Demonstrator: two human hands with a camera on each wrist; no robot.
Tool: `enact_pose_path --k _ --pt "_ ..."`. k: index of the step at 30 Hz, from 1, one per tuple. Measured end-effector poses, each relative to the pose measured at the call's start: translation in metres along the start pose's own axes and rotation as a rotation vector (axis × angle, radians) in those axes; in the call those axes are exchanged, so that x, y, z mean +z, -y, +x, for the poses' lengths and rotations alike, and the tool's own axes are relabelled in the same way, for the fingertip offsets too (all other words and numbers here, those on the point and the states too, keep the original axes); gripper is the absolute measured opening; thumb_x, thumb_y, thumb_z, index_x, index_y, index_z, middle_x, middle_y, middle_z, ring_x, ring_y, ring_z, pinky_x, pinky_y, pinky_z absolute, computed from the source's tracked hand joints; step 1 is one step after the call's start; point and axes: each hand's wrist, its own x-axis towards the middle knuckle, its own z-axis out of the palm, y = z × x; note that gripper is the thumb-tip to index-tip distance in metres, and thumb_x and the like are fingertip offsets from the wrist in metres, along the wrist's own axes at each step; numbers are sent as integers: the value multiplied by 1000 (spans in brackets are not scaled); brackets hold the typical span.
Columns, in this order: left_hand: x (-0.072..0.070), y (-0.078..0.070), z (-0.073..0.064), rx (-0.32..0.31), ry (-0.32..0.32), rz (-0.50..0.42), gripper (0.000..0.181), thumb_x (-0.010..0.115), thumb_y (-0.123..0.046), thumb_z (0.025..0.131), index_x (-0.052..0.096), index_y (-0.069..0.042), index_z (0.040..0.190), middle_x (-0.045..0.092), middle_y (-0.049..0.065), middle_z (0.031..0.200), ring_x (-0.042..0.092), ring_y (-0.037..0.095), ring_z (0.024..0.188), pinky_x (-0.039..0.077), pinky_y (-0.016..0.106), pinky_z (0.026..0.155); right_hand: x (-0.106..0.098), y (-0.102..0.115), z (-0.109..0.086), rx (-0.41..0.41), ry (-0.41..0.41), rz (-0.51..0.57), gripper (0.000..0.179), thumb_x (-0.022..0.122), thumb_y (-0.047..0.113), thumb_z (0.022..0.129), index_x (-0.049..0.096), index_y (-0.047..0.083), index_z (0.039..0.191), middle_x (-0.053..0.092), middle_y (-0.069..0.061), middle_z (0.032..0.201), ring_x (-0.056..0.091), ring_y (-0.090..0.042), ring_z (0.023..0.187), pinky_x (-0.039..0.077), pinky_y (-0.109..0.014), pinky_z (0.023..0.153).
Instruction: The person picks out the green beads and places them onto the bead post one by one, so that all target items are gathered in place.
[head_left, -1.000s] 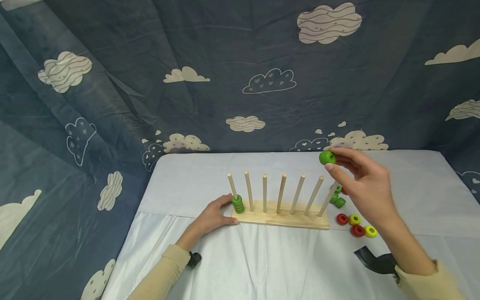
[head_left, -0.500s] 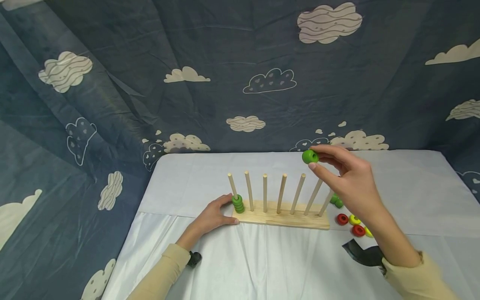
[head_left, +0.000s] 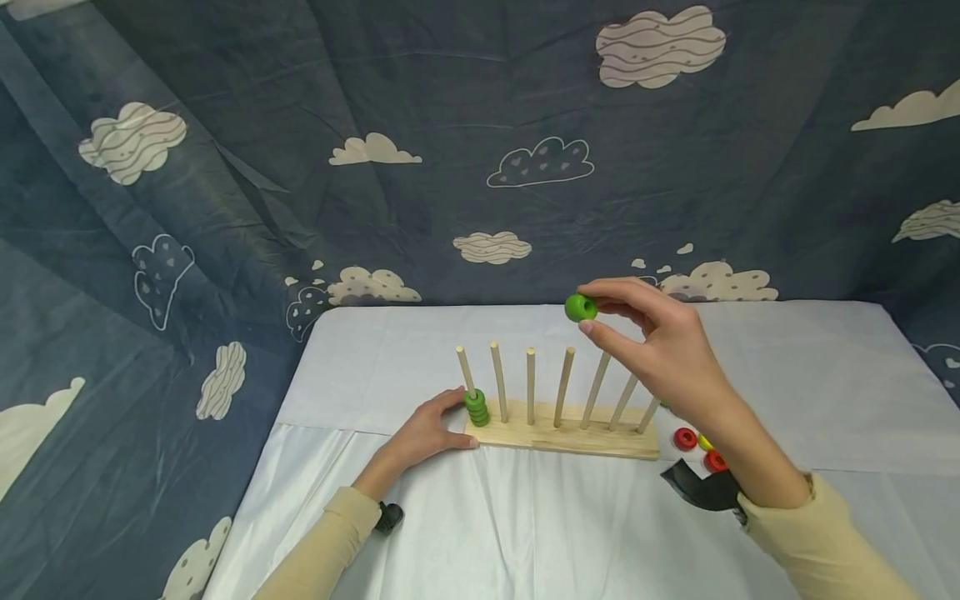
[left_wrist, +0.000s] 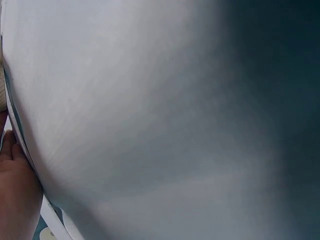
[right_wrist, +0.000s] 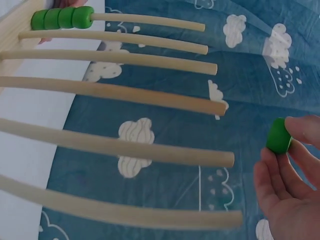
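Note:
A wooden peg stand (head_left: 562, 442) with a row of several upright pegs lies on the white cloth. Its leftmost peg carries a stack of several green beads (head_left: 476, 408). My left hand (head_left: 426, 433) grips the stand's left end, thumb at the front edge and fingers behind. In the left wrist view only part of that hand shows, at the left edge. My right hand (head_left: 663, 337) pinches a green bead (head_left: 581, 307) between thumb and fingertips, held above the middle pegs. The right wrist view shows this bead off the peg tips, around no peg.
Right of the stand lie red beads (head_left: 685, 439) and a yellow bead (head_left: 703, 442), partly hidden by the right arm. The white-covered table (head_left: 570, 525) ends at a dark cloud-printed curtain (head_left: 420, 208). A black strap (head_left: 701, 487) hangs from the right wrist.
My right hand has carried the green bead leftward, and slightly up, from beyond the stand's right end to above the middle pegs. The left hand and stand have stayed put.

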Motion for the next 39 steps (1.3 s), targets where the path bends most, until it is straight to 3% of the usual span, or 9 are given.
enact_pose_path --k 13,24,39 --pt "1 2 1 3 3 1 87 84 -41 72 44 -16 145 36 4 153 31 25 141 24 46 116 20 5 15 -29 94 20 39 73 7 85 64 18 122 60 11 117 58 -4 106 48 -25 97" --pt "0 0 1 4 10 3 83 83 -39 73 45 -19 144 35 4 153 30 23 142 23 44 116 36 9 25 -63 170 73 34 72 14 88 65 18 121 60 8 119 58 -11 110 47 -29 100" --pt "-1 -1 1 -8 7 21 85 83 -40 73 44 -17 145 36 3 153 28 22 142 22 43 117 57 13 35 -60 270 64 32 70 14 89 65 18 121 61 10 119 60 -9 109 48 -27 97"
